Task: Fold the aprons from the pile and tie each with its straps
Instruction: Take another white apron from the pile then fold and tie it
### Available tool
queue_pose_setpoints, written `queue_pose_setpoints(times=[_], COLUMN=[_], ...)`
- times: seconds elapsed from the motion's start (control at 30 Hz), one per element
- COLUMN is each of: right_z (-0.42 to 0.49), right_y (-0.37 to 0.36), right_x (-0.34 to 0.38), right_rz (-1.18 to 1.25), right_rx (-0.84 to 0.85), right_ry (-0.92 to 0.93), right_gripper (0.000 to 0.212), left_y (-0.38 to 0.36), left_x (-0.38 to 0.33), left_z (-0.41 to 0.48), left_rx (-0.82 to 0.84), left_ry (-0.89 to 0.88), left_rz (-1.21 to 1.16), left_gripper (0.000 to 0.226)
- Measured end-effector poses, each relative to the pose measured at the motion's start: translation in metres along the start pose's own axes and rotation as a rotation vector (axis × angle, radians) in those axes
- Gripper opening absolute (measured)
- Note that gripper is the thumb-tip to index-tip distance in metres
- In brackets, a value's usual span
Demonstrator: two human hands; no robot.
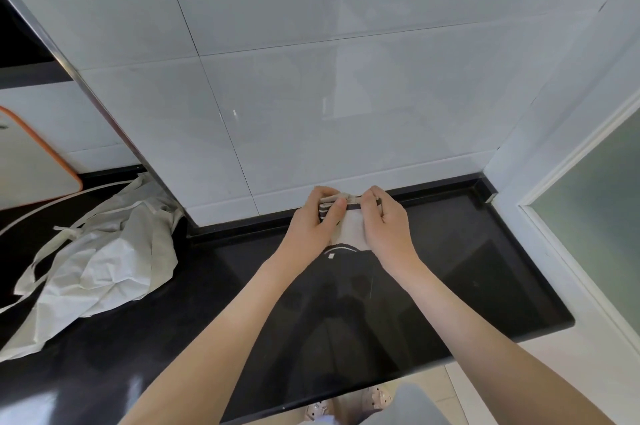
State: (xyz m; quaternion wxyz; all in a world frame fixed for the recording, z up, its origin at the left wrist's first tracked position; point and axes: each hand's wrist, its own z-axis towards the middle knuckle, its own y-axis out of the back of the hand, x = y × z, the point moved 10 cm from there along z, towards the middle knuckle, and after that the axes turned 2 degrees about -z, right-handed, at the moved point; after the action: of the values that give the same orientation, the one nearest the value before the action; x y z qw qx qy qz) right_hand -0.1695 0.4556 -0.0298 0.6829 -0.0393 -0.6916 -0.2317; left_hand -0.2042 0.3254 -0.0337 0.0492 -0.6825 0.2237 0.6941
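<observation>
Both hands meet over the small folded apron (351,230), which sits on the black counter (457,272) close to the far wall: the left hand (313,225) grips the bundle with its thumb on top, and the right hand (386,229) pinches the strap (354,206) just beside it. To tie it well, I would press the bundle flat while drawing the strap snug, so the folds cannot spring open. Fingers hide any knot, and the pile (104,251) of white aprons at the left runs off the edge.
</observation>
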Motion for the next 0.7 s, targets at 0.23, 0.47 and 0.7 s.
queue_pose_setpoints(times=[0.23,0.47,0.7], right_z=[0.004,0.004,0.010], right_y=[-0.017,-0.037,-0.037], right_x=[-0.009,-0.030,-0.020], right_rz=[0.048,-0.326,-0.624], right_rx=[0.294,0.778,0.693], right_ry=[-0.040,-0.151,0.056], right_gripper=[0.022,0.023,0.014], left_y=[0.001,-0.021,-0.025], left_x=[-0.013,-0.003,0.015], left_z=[0.003,-0.009,-0.007], left_rx=[0.232,0.382,0.436], left_ry=[-0.137,-0.233,-0.254], left_rz=[0.462,0.755,0.924], left_gripper=[0.031,0.031,0.034])
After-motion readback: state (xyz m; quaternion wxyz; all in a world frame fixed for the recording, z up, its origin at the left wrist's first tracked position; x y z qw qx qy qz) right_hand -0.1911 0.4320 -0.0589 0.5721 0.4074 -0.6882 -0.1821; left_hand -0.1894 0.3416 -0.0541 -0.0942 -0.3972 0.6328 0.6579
